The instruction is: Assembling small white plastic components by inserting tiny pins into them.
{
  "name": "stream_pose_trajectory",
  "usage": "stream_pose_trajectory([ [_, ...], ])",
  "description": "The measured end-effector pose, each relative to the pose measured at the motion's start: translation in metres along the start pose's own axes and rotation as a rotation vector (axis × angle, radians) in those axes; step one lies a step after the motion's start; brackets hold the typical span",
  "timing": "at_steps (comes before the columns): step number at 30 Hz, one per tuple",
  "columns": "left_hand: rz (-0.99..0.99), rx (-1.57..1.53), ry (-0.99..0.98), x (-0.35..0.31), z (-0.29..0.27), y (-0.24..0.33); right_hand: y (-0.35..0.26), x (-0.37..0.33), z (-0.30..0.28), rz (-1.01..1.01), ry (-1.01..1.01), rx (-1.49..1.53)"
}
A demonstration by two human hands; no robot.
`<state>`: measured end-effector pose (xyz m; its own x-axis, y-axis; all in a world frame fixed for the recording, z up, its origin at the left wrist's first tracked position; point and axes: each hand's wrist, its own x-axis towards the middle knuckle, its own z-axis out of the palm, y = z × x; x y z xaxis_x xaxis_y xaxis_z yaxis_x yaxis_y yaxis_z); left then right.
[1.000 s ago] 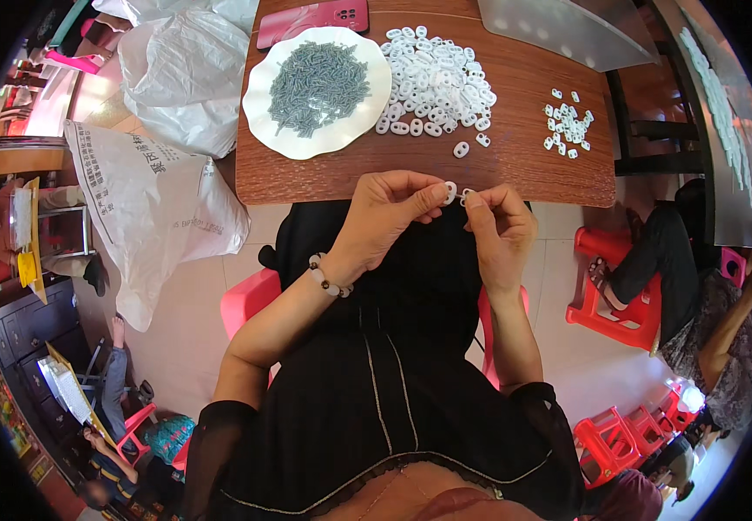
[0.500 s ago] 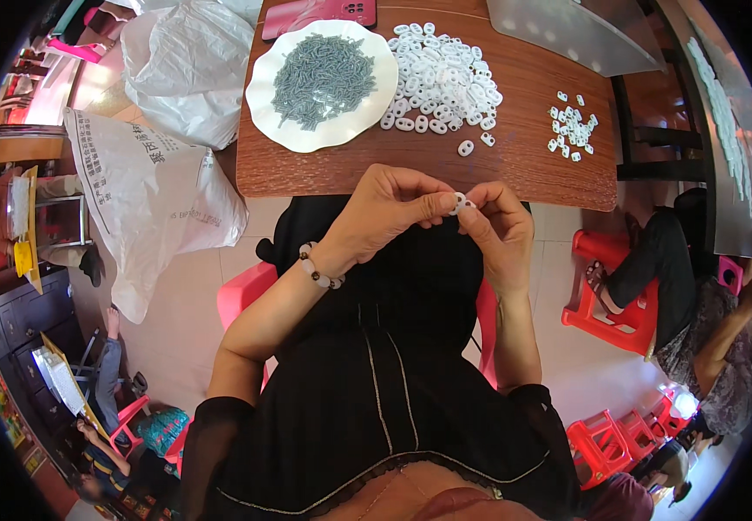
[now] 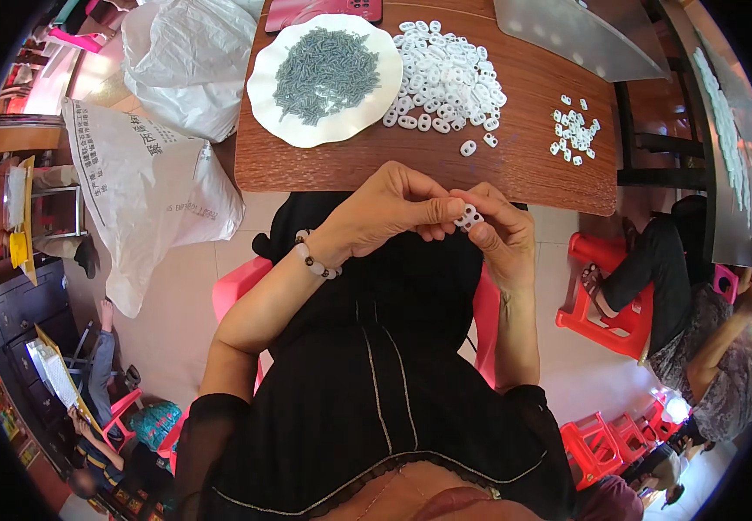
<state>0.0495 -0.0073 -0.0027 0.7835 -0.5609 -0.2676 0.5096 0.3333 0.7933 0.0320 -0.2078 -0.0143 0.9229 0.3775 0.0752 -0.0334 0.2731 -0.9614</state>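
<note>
My left hand (image 3: 397, 207) and my right hand (image 3: 503, 230) meet just off the table's near edge, above my lap. Pinched between their thumbs and fingertips is a small white plastic piece with several dark holes (image 3: 469, 218). Part of it is covered by my fingers. On the table beyond lies a pile of white oval two-hole pieces (image 3: 452, 82), with a few loose ones nearer to me. To its left stands a cream scalloped plate (image 3: 263, 106) heaped with short grey pins (image 3: 325, 74). A small group of white pieces (image 3: 574, 132) is spread at the right.
The brown wooden table (image 3: 332, 174) also bears a pink phone (image 3: 319, 12) and a translucent bin (image 3: 580, 39). White sacks (image 3: 154, 182) stand on the left floor. Right of me a person sits near a red stool (image 3: 606, 326); more red stools (image 3: 597, 447) are behind.
The white piece has been turned so that more of its holes face me. Both hands have dropped slightly toward me, and my right fingers have shifted around it.
</note>
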Motion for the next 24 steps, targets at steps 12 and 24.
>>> stream_pose_trajectory([
  [12, -0.067, -0.04, 0.07, -0.006, 0.011, -0.003, 0.003, -0.002, 0.003, -0.057, 0.084, -0.049],
  [24, 0.002, 0.15, 0.165, -0.008, 0.013, 0.0, 0.004, -0.008, 0.007, 0.017, 0.252, -0.033],
])
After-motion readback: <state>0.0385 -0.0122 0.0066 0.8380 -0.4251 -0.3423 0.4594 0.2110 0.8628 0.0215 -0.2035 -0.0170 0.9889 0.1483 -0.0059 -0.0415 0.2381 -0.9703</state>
